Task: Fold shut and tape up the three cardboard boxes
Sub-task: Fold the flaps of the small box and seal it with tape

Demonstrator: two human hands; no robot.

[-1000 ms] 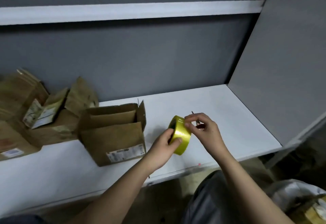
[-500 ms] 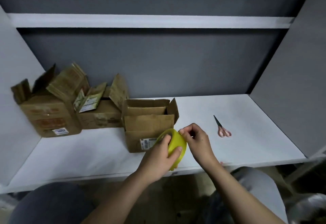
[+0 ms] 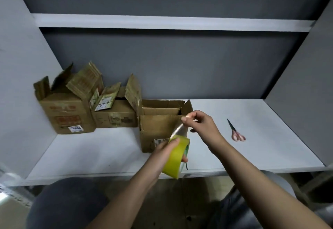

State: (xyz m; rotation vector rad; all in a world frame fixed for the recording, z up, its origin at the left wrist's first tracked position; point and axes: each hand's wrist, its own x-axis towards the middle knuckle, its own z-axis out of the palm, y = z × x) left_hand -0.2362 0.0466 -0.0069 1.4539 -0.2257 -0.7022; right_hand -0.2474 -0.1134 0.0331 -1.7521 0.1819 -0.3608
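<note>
the left hand (image 3: 163, 154) grips the yellow tape roll (image 3: 177, 158) around its outer band, thumb on top, holding it over the front edge of the white shelf (image 3: 270, 147); judged to serve as an anchor so the roll can be pulled against. the right hand (image 3: 200, 123) pinches the free end of the clear tape strip (image 3: 177, 129) between thumb and fingertips and holds it up and away from the roll, the strip running taut between the two hands. this looks like drawing out a length before application

three cardboard boxes stand on the shelf. the nearest box (image 3: 158, 129) sits just behind the hands, its flaps open and upright. the middle box (image 3: 115, 115) and the left box (image 3: 66, 113) stand side by side and touching, against the left wall, flaps also raised. no box appears folded shut or taped, so the task is judged to be at its start

scissors (image 3: 237, 132) lie flat on the shelf to the right, apart from both hands, likely kept within reach for cutting the strip

risk noted: the drawn strip may fold onto itself, as the nearest flaps are not yet closed to receive it
</note>
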